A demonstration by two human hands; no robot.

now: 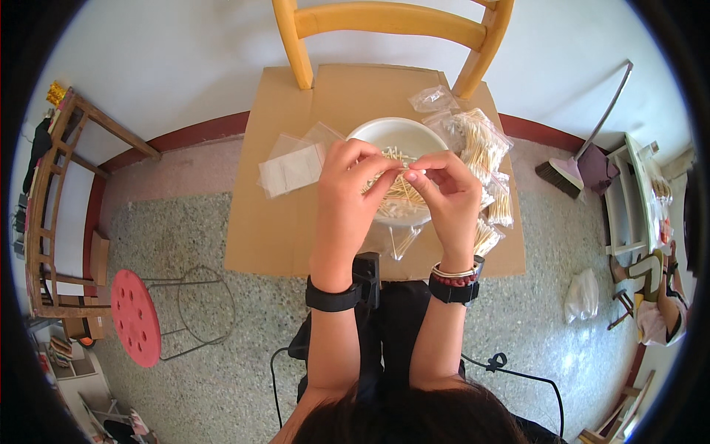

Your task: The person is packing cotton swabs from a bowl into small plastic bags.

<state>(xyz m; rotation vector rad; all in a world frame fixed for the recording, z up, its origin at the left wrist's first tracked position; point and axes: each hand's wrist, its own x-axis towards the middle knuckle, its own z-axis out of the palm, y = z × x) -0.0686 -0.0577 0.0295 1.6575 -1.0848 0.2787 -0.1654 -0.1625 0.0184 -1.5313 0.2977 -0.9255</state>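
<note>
Over a white bowl (370, 132) of loose cotton swabs (403, 194), my left hand (347, 196) and my right hand (451, 189) meet fingertip to fingertip. Both are closed in a pinch on what looks like a cotton swab (405, 167); only a small white bit of it shows between the fingers. Right of the bowl, clear bags packed with cotton swabs (484, 152) lie in a pile. Flat clear bags with a white card (291, 170) rest to the left. A small clear bag with a few swabs (401, 240) lies in front of the bowl.
Brown cardboard (259, 237) covers the seat of a wooden chair (392, 18). Another clear bag (433, 98) lies at its far edge. A red-topped stool (136, 318) stands at left on the speckled floor. A broom (566, 174) leans at right; a person (662, 307) sits beyond.
</note>
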